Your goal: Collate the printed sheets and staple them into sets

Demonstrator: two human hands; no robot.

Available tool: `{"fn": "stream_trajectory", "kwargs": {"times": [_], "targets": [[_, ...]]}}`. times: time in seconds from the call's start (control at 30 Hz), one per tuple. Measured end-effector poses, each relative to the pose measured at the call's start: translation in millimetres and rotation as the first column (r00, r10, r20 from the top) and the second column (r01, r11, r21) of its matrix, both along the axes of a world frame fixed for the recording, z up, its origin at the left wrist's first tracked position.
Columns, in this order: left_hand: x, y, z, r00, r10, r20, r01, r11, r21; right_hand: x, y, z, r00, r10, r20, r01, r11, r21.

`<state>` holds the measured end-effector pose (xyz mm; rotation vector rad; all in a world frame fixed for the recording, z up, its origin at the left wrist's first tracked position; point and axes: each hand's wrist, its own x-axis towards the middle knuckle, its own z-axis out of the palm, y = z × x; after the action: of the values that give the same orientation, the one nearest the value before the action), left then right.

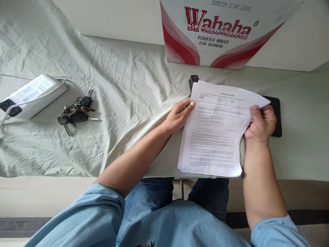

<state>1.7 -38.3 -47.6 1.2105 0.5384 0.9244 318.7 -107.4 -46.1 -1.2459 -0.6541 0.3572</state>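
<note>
Locate the paper stack [216, 133] between both hands, printed face up, over the near part of the bench [305, 147]. Note the left hand [179, 116] at the upper left edge, fingers clamped on the sheets with thumb on top. Note the right hand [261, 124] at the upper right edge, likewise clamped, thumb on the printed face, other fingers partly hidden behind the paper. Observe staggered sheet edges at the lower left and a curl along the right side. Cannot tell whether the lower edge touches the bench. Judge the step in hand as gathering and aligning the sheets. For the next move, probably square the edges with light, even pressure, avoiding creases. Allow for the black object [194, 80], possibly a stapler, partly hidden behind the top left corner.
</note>
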Motion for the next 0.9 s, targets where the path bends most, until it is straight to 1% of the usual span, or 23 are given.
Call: {"fn": "stream_trajectory", "kwargs": {"times": [0.1, 0.4, 0.57, 0.67, 0.77, 0.9], "targets": [[-0.1, -0.5, 0.4, 1.000, -0.018, 0.008, 0.018, 1.000, -0.003, 0.1, -0.8, -0.6, 1.000, 0.010, -0.009, -0.010, 1.000, 0.012], [-0.3, -1.1, 2.8, 1.000, -0.014, -0.006, 0.014, 1.000, -0.015, 0.8, -2.7, 0.3, 1.000, 0.018, -0.015, -0.018, 1.000, -0.003], [0.3, -1.8, 4.9, 0.999, 0.025, -0.032, -0.025, 1.000, -0.013, 4.7, -1.1, 0.9, 1.000, -0.009, -0.016, 0.009, 1.000, -0.001], [1.6, -2.6, 5.5, 0.998, 0.054, -0.019, -0.055, 0.998, -0.016, 6.0, -0.9, 1.1, 1.000, -0.016, -0.011, 0.016, 1.000, 0.005], [2.4, -3.4, 6.5, 0.999, 0.051, -0.004, -0.051, 0.998, -0.027, 6.1, -1.5, 2.3, 1.000, -0.010, -0.011, 0.010, 1.000, 0.010], [1.9, -4.4, 8.3, 0.996, 0.065, -0.054, -0.066, 0.998, -0.008, 5.8, -2.1, 4.8, 1.000, -0.002, -0.020, 0.003, 1.000, 0.017]]}}
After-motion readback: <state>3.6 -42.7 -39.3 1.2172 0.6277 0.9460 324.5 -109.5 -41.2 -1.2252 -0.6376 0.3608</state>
